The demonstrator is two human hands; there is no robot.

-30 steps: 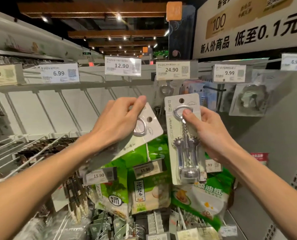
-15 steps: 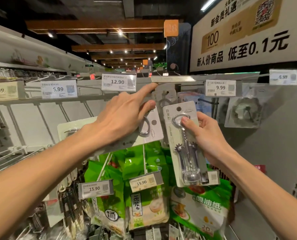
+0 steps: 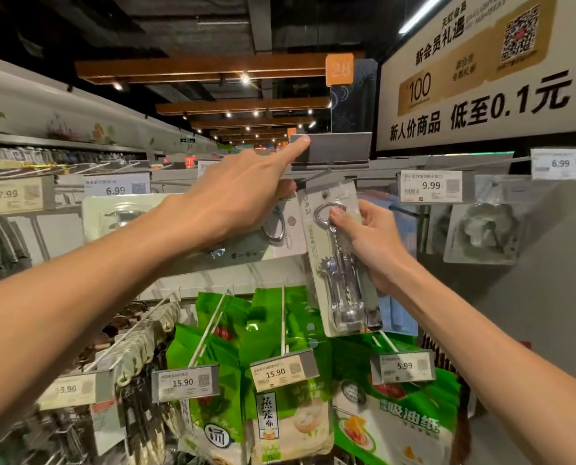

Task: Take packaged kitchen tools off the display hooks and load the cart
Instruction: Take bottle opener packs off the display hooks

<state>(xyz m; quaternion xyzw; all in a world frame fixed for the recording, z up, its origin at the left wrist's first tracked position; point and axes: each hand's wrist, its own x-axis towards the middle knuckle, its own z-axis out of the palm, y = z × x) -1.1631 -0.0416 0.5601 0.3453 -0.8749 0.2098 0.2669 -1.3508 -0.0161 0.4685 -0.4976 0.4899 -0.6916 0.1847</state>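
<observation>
Two hands, two carded tools, both up at the top hooks.

Left hand (image 3: pixel 233 196) presses a white carded tool (image 3: pixel 253 243) flat under its palm, forefinger stretched up to touch the grey flipped-up label holder (image 3: pixel 333 151). Right hand (image 3: pixel 374 243) pinches the corkscrew pack (image 3: pixel 338 260), hanging just right of the other. Below hang three near price tags: two at 15.90, one at 5.99.
</observation>
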